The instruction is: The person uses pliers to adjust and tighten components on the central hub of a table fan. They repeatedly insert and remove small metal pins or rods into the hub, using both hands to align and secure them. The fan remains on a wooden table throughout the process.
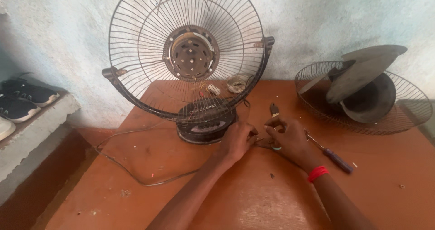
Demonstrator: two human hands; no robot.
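Both hands are meeting on the desk just before the fan base. Left hand and right hand fingers are curling, apparently pinching a small wire. Screwdriver is lying beside the right hand; detached grille with blade is sitting at right.

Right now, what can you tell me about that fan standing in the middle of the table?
The fan stands upright at the back of the reddish wooden table, near the pale wall. Only its rear wire guard is on, dark and rusty-looking; the blades and front guard are off, baring the round motor face. Thin wires hang loose behind the guard. Its dark oval base sits flat, and a cord trails off to the left. The left hand rests against the base's right side.
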